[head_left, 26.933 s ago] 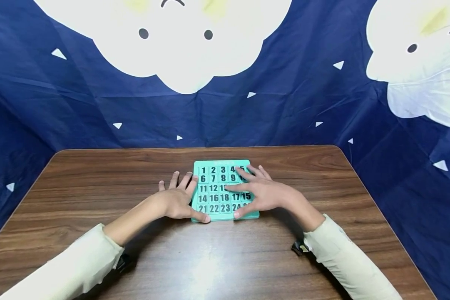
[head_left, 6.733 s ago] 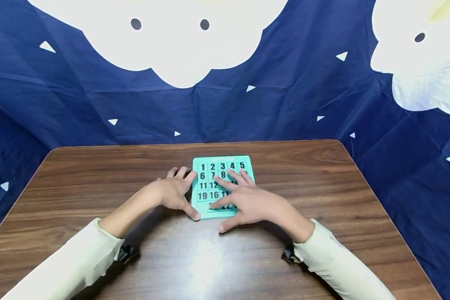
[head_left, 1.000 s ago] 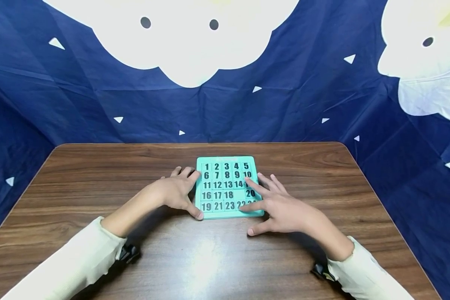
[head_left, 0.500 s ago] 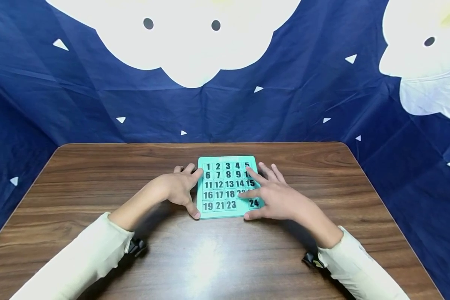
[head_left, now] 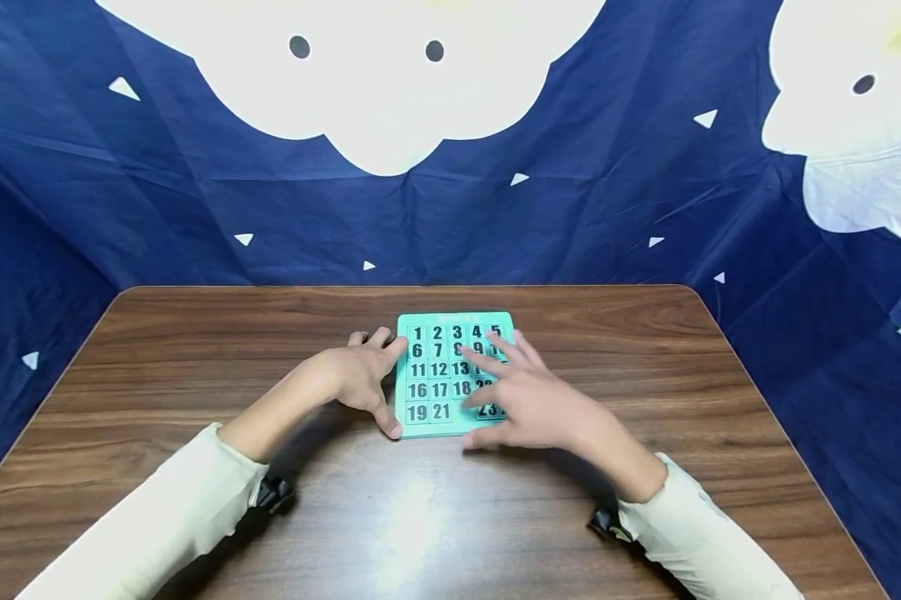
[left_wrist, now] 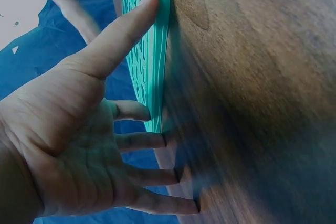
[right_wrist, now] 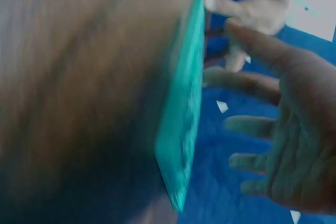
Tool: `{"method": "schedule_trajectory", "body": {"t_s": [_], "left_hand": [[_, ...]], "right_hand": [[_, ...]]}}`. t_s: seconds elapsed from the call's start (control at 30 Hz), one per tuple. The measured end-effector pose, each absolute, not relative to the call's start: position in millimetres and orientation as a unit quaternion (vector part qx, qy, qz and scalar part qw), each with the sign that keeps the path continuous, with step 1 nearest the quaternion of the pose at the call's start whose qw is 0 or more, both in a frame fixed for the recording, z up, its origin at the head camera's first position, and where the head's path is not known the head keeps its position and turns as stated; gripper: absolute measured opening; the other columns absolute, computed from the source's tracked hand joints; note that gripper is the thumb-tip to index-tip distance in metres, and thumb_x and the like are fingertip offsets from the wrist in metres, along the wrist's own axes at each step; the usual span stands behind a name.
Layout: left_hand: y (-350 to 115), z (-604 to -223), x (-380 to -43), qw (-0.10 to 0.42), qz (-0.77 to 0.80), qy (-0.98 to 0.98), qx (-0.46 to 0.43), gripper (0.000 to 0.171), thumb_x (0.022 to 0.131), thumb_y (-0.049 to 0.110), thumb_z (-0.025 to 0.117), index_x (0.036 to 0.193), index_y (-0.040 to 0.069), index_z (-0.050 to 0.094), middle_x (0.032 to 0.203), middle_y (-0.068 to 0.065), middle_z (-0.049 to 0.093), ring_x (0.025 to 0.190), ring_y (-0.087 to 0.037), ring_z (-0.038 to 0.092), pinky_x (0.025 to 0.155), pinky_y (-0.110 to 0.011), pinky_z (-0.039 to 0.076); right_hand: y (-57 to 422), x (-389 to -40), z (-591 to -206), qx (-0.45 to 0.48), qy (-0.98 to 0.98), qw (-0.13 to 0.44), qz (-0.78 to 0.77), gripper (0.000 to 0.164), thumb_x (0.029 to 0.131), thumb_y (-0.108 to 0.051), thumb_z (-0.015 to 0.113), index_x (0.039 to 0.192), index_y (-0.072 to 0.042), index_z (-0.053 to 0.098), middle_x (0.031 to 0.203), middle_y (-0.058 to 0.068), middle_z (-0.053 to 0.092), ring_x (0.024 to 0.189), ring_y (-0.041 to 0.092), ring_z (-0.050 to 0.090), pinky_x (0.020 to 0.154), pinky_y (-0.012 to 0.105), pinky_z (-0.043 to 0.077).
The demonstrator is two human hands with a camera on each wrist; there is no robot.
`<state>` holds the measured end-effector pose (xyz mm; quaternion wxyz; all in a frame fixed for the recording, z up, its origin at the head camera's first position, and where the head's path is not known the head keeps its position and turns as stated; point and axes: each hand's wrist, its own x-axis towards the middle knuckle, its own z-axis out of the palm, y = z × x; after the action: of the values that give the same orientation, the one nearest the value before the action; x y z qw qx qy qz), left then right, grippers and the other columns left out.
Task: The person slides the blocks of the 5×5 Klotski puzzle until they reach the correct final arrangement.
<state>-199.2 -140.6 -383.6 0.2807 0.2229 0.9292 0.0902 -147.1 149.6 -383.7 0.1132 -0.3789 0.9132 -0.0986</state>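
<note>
A turquoise number slide puzzle (head_left: 442, 432) lies on the table, rows of black-numbered tiles in its frame. Its bottom row reads 19, 21, a bare slot, then the 23 tile (head_left: 488, 411). My left hand (head_left: 356, 379) steadies the left side: its thumb (left_wrist: 142, 14) presses the near corner, and the other fingers reach along the left edge with tips toward the tabletop. My right hand (head_left: 533, 400) spreads over the right half, index fingertip beside the 23 tile and thumb at the near edge. It hides several right-hand tiles. In the right wrist view its fingers are extended.
The brown wood-grain table (head_left: 270, 325) spreads around the puzzle, with a glare spot near the front. A dark blue curtain (head_left: 307, 217) with white clouds and triangles hangs behind it. Black wrist devices (head_left: 273, 493) sit under both cream sleeves.
Since 26.9 s ago, the lower rows were rearranged, the fourth row now beginning 16, 17, 18, 22. In the last second, 22 slid up, then 23 slid right; my left hand stayed nearly still.
</note>
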Motion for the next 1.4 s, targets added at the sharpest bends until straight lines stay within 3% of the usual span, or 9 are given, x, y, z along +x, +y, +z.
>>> {"method": "schedule_trajectory", "body": {"t_s": [0.13,0.33,0.53,0.77,1.0,1.17,1.4], "left_hand": [[-141,-383,-199,0.281,0.091,0.929,0.221,0.104,0.074,0.058,0.104,0.147,0.016,0.044,0.161,-0.02,0.04,0.148,-0.055,0.04,0.113,-0.069,0.052],[-141,-381,-199,0.285,0.089,0.929,0.22,0.108,0.073,0.058,0.105,0.149,0.015,0.042,0.159,-0.02,0.039,0.146,-0.056,0.039,0.112,-0.069,0.051],[-142,-380,-199,0.289,0.079,0.927,0.223,0.107,0.074,0.06,0.104,0.149,0.015,0.042,0.158,-0.02,0.039,0.145,-0.056,0.04,0.112,-0.07,0.052],[-139,-382,-199,0.289,0.08,0.926,0.23,0.103,0.072,0.06,0.104,0.142,0.016,0.043,0.15,-0.018,0.04,0.139,-0.053,0.042,0.106,-0.066,0.054],[-140,-382,-201,0.298,0.072,0.925,0.225,0.106,0.075,0.062,0.103,0.147,0.015,0.041,0.158,-0.021,0.038,0.149,-0.059,0.038,0.111,-0.072,0.052],[-139,-383,-202,0.296,0.071,0.924,0.232,0.105,0.074,0.061,0.103,0.146,0.014,0.041,0.155,-0.021,0.039,0.144,-0.056,0.04,0.111,-0.07,0.052],[-139,-383,-201,0.297,0.075,0.925,0.227,0.103,0.075,0.061,0.103,0.143,0.016,0.042,0.152,-0.019,0.039,0.143,-0.054,0.04,0.111,-0.067,0.052]], "right_hand": [[143,-147,-387,-0.396,0.901,0.148,-0.098,0.063,0.099,-0.071,0.076,0.153,-0.038,0.072,0.19,0.013,0.019,0.176,0.053,0.008,0.137,0.08,0.003],[144,-150,-380,-0.37,0.915,0.139,-0.087,0.054,0.095,-0.068,0.082,0.137,-0.033,0.084,0.188,0.012,0.028,0.176,0.052,0.011,0.138,0.078,0.004],[120,-149,-389,-0.408,0.887,0.183,-0.115,0.071,0.099,-0.073,0.075,0.161,-0.041,0.064,0.192,0.008,0.012,0.178,0.049,0.003,0.139,0.076,0.0],[131,-154,-384,-0.372,0.909,0.16,-0.101,0.058,0.095,-0.069,0.082,0.142,-0.036,0.081,0.188,0.01,0.025,0.177,0.051,0.006,0.138,0.078,0.002],[114,-163,-397,-0.373,0.899,0.196,-0.117,0.083,0.097,-0.076,0.076,0.169,-0.044,0.052,0.193,0.007,0.005,0.178,0.047,-0.003,0.14,0.074,-0.002],[119,-159,-392,-0.384,0.884,0.235,-0.127,0.075,0.096,-0.076,0.076,0.163,-0.045,0.06,0.192,0.004,0.008,0.178,0.045,-0.007,0.14,0.072,-0.007],[126,-169,-390,-0.354,0.908,0.186,-0.124,0.073,0.094,-0.073,0.081,0.157,-0.039,0.069,0.191,0.01,0.014,0.177,0.05,-0.002,0.139,0.077,-0.003]]}}
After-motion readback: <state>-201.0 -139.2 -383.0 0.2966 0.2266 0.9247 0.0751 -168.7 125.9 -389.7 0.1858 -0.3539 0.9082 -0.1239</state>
